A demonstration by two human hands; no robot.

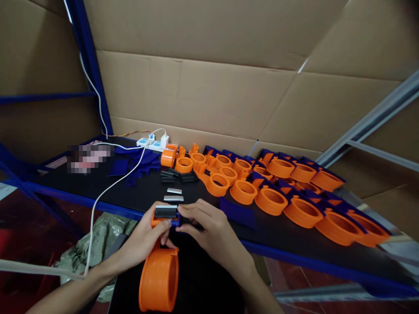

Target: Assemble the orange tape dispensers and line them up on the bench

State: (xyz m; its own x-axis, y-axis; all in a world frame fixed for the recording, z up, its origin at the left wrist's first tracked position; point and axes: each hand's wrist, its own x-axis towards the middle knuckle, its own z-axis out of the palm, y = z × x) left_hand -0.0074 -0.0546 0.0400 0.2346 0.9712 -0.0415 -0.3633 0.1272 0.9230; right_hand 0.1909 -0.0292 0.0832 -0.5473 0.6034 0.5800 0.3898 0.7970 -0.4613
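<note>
The left hand [147, 235] has its fingers clamped around the head of a glossy orange plastic tape dispenser [151, 279], held before a flat black tabletop [75, 185], hoop hanging down. The right hand's [211, 222] thumb and forefinger sit apart at the head's right end, by a black cover [165, 213] and silver toothed blade [166, 206]; whether they grip cannot be told. The step looks like adjusting the cover, calling for steady support. No brand, label or writing is legible.
</note>
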